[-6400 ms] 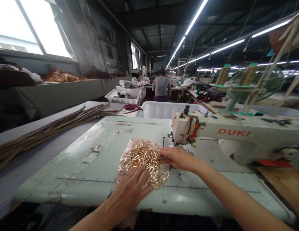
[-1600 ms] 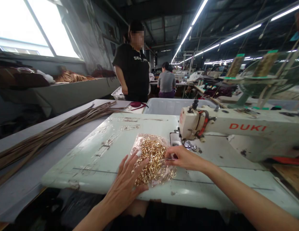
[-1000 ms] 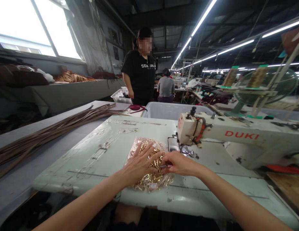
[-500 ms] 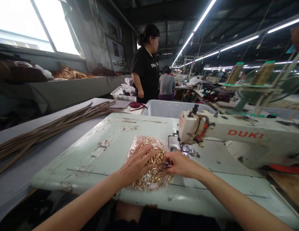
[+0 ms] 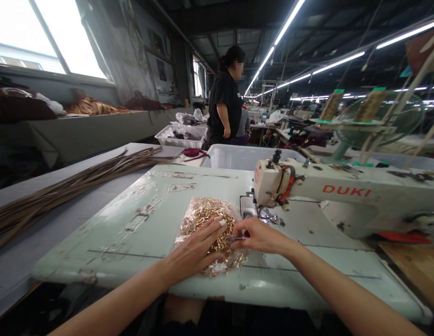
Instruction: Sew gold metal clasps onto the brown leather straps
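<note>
A clear plastic bag [image 5: 194, 215] full of small gold-coloured metal hardware, hook-like in shape, lies on the pale green sewing table [image 5: 133, 242]. My left hand [image 5: 199, 245] rests flat across the bag with its fingers stretched out, and one finger has a white wrap on it. At the bag's right side, my right hand [image 5: 255, 235] is closed in a pinch around a small tool with a purple part [image 5: 240, 238]. Its kind is mostly hidden by my fingers. The tool's end is at the bag's plastic; whether it cuts in, I cannot tell.
A DUKI sewing machine [image 5: 342, 186] stands close to my right hand. Long brown strips [image 5: 80, 186] lie on the left table. Behind are a translucent bin [image 5: 237, 156], a maroon strap coil [image 5: 191, 152], and a person in black [image 5: 223, 102]. Thread cones [image 5: 368, 105] stand at right.
The person in black has moved further back and turned away. My left hand has slid slightly down the bag; my right hand stays at the bag's side. The view has shifted a little.
</note>
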A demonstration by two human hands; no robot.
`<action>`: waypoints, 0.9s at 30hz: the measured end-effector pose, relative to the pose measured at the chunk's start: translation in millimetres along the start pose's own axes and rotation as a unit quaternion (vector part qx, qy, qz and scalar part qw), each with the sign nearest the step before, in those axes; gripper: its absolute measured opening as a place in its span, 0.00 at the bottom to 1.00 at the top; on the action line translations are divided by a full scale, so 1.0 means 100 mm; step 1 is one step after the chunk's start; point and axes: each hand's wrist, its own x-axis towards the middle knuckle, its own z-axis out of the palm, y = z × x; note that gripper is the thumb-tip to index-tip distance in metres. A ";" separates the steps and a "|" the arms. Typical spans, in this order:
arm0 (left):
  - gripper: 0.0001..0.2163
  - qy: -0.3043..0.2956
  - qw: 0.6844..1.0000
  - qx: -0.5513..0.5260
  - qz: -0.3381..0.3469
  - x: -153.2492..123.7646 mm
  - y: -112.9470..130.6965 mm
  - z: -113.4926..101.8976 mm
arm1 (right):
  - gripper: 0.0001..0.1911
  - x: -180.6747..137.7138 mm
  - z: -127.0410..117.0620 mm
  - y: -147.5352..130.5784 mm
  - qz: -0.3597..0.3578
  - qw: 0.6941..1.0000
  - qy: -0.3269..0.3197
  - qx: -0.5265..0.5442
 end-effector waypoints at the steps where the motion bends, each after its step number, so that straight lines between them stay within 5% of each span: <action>1: 0.27 -0.003 1.000 0.008 0.010 0.01 -0.01 -0.01 | 0.09 0.00 -0.01 -0.01 -0.011 1.000 -0.001 -0.001; 8: 0.18 -0.036 0.997 0.051 0.051 0.19 -0.04 -0.08 | 0.08 0.03 -0.01 -0.05 -0.047 0.998 -0.001 -0.050; 13: 0.18 -0.022 0.997 0.052 0.044 0.24 -0.04 -0.07 | 0.09 0.04 -0.03 -0.02 -0.067 0.998 -0.017 0.007; 27: 0.16 -0.023 0.991 -0.131 -0.032 0.29 -0.10 -0.17 | 0.11 0.04 -0.18 -0.13 -0.106 0.988 -0.073 0.080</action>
